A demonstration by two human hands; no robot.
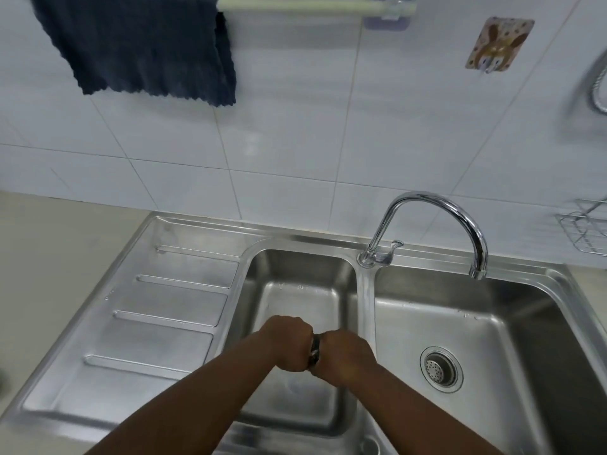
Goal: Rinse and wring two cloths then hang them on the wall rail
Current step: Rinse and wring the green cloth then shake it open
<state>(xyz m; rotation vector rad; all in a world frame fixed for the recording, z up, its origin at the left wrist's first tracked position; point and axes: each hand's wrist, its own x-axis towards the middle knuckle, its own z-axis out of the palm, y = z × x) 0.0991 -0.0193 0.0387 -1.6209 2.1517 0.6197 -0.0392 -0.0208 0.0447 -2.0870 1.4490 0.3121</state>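
Note:
A dark blue cloth (138,47) hangs over the pale wall rail (295,6) at the top left. Over the small left basin (295,290) of the steel sink, my left hand (285,343) and my right hand (345,356) are fists pressed close together. Both grip a tightly twisted dark cloth (314,351), of which only a thin band shows between the fists. The rest of that cloth is hidden inside my hands.
A chrome gooseneck tap (437,211) arches over the right basin, whose drain strainer (440,369) is visible. A ribbed drainboard (157,316) lies to the left. A bunny wall hook (497,44) and a wire rack (584,228) are on the right wall.

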